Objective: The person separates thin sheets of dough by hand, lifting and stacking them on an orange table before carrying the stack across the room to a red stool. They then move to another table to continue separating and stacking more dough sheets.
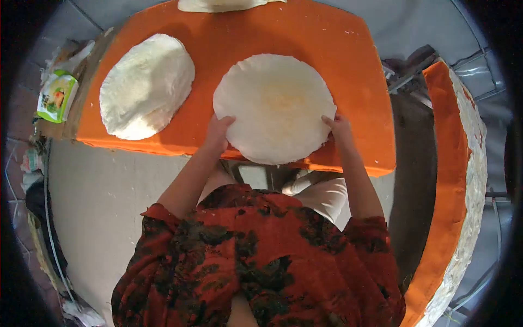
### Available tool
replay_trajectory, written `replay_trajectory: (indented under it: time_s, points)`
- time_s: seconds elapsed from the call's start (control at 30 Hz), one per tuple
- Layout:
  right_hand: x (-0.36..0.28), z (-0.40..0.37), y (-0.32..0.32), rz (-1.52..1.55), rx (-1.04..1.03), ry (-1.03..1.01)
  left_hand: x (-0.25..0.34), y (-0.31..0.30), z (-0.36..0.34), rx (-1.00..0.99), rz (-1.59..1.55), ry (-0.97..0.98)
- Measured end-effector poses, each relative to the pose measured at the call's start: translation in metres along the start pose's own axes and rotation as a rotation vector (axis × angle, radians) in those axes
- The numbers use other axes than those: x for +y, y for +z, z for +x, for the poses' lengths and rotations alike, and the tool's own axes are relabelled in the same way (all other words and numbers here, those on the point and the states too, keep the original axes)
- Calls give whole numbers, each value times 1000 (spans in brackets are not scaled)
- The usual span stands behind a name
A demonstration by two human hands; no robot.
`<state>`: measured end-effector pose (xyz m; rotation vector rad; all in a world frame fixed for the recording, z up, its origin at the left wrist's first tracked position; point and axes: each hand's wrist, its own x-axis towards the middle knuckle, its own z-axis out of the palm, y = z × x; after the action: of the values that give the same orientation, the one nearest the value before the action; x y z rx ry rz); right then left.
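A thin, round, pale flatbread [275, 109] with a faint yellowish middle lies at the near edge of the orange-covered table [204, 38]. My left hand [219, 131] grips its left rim, thumb on top and fingers tucked underneath. On the opposite side, my right hand [339, 128] holds the right rim in the same way. The bread's near edge reaches slightly past the table toward my lap. To the left rests a pile of similar flatbread [147, 87], oval in outline and slightly uneven on top.
Part of another flatbread [223, 5] shows at the table's far edge. A green and white packet [57, 98] sits on a wooden board at the left. On the right, a long orange-covered surface [444, 163] carries more flatbread [471, 141] along its outer side.
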<state>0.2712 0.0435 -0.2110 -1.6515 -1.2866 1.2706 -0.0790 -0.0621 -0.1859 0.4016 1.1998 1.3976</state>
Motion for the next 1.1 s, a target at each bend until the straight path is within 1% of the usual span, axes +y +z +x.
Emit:
replay_trajectory:
  time_s: [0.1,0.2,0.3,0.33,0.37,0.4,0.5,0.6,0.7,0.8,0.9,1.0,1.1]
  points:
    - [-24,-43,6,-70,144,-7,-16,-21,20,-70,1,33]
    - [-20,-62,15,228,-28,191,6,-11,5,-95,-12,-147]
    - [31,-34,20,199,78,11,-3,-20,13,-108,-59,-162]
    - [8,-51,21,-89,204,-175,0,-17,9,-92,-45,-171]
    - [-37,-84,25,-379,325,-361,6,-11,2,-75,-29,-179]
    - [-61,-106,32,-671,446,-548,8,-8,-2,-59,-16,-188]
    - [-45,-123,58,-535,-141,-897,-8,-25,19,-94,-64,-198]
    - [-32,-120,83,-822,-340,-1028,-4,-20,13,-120,-62,-208]
    - [-24,-111,87,-891,-382,-1070,11,-8,-10,-70,-114,-262]
    - [-23,-114,88,-973,-366,-1081,3,-17,-25,-222,-233,-368]
    - [-27,-112,89,-1004,-356,-1070,-18,-26,-49,-339,-260,-348]
    - [-36,-112,90,-957,-365,-1122,-21,-11,-66,-284,-113,-192]
    - [-37,-91,87,-693,-454,-1098,-47,-16,-52,-320,-111,-101]
